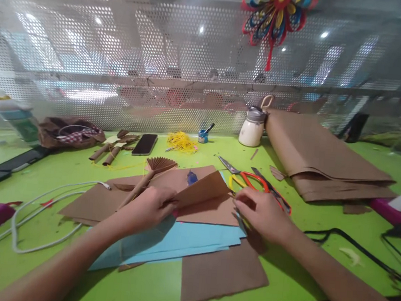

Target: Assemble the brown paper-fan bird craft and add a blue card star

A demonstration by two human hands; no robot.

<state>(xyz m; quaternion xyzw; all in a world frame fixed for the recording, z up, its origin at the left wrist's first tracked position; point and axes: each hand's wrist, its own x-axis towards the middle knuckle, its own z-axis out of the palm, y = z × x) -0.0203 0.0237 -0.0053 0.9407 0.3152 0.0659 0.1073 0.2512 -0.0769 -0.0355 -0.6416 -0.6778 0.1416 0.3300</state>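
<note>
Toward the front edge of the surface, the left hand pinches brown paper above blue sheets; the right hand is curled, its grip unclear.

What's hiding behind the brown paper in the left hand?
Behind the held brown paper, a small blue thing and more brown paper peek out. Anything lower down is covered, so I can't see it.

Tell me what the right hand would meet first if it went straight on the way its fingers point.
Most likely the folded brown paper that the left hand pinches, just left of the right hand. Depth is unclear in this single view, so they may already touch.
</note>
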